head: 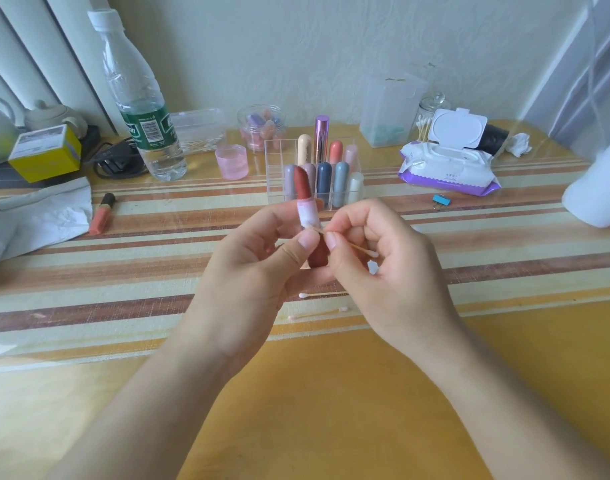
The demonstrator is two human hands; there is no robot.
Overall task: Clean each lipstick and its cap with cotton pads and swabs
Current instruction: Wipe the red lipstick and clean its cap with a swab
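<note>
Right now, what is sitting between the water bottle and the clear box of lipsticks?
A small pink cup stands between the water bottle and the clear lipstick box, touching neither. The head view shows it.

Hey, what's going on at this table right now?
A person is cleaning an uncapped dark red lipstick. The left hand grips its base, while the right hand pinches a wooden-stemmed cotton swab with its tip against the lipstick's white, pink-stained collar. On the striped table below the hands lie two other cotton swabs, and more lipsticks stand in a clear acrylic organiser behind.
</note>
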